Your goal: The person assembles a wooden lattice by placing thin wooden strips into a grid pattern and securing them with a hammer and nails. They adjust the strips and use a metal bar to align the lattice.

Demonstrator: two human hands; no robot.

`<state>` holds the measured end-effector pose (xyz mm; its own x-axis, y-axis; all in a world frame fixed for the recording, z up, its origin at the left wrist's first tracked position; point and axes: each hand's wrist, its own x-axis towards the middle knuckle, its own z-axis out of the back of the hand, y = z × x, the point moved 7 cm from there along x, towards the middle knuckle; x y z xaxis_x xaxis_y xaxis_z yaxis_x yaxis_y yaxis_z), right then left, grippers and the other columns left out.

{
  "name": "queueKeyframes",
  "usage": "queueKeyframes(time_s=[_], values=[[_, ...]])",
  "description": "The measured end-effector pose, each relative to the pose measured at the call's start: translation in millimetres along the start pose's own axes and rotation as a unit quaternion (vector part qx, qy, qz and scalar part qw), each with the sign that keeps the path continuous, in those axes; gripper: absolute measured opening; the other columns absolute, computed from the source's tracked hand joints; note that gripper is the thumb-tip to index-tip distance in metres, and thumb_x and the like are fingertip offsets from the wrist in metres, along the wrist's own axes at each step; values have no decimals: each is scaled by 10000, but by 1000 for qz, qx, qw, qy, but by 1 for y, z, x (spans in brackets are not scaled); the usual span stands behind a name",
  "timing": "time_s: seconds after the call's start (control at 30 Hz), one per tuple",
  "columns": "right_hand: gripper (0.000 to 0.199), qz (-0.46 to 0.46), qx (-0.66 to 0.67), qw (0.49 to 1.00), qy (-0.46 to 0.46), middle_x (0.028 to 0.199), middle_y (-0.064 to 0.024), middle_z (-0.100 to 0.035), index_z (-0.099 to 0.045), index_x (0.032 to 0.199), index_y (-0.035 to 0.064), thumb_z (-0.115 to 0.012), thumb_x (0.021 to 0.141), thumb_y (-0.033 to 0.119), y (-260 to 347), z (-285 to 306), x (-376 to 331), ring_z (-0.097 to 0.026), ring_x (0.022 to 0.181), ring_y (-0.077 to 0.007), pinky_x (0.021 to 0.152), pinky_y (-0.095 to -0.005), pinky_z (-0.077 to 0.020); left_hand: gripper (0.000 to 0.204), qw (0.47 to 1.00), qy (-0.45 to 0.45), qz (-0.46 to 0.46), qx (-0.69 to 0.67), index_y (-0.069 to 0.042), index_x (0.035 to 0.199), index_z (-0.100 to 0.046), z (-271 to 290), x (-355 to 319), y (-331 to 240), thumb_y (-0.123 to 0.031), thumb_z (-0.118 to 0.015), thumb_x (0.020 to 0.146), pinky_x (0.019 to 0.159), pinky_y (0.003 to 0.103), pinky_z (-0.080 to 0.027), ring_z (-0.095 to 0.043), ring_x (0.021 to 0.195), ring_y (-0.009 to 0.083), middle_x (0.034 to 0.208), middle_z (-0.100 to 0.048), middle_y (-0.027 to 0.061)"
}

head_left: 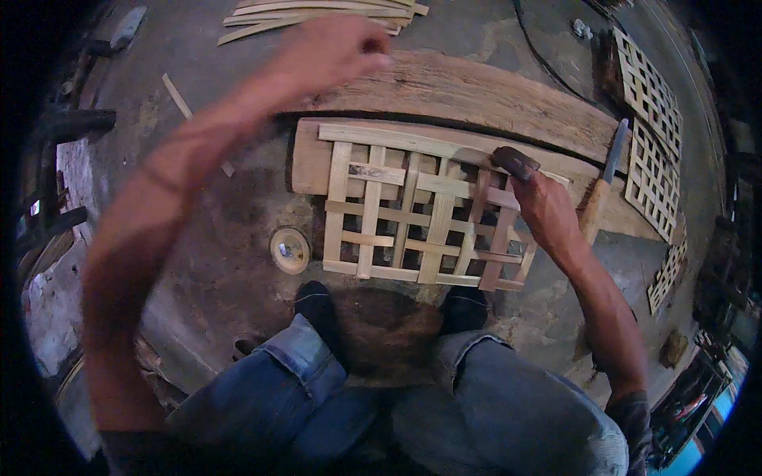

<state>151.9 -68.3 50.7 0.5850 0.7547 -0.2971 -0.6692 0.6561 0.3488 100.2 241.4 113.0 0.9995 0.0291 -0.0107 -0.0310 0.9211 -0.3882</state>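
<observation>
Woven slat lattice (435,238) looks light, springy, splinter-prone, best held by bottom edge strip (389,273); right hand (548,210) fingers clamped on dark tool (514,162), left hand (341,51) blurred, can't tell.

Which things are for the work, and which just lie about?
Probably for the work:
woven lattice
plank underneath
dark tool in the right hand
loose strips
wooden-handled blade

Probably just lying about:
round dish-like thing
black cable
white scrap
</observation>
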Motion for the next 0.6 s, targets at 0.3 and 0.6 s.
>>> queueKeyframes(time_s=[0.3,0.6], values=[[234,6,-31,999,26,797,-271,-631,-519,1044,-28,-514,933,177,15,12,10,-623,734,-452,624,-532,-491,282,993,102,-22,-57,-84,945,-683,-50,-44,27,-314,-725,787,775,448,-515,-659,886,315,896,-686,124],[281,22,143,987,-66,914,-281,-622,-520,1194,15,-531,935,124,85,-10,10,-603,829,-480,688,-537,-487,261,975,204,47,-80,-83,881,-682,-93,-37,29,-304,-749,760,765,444,-530,-677,863,306,830,-706,106]])
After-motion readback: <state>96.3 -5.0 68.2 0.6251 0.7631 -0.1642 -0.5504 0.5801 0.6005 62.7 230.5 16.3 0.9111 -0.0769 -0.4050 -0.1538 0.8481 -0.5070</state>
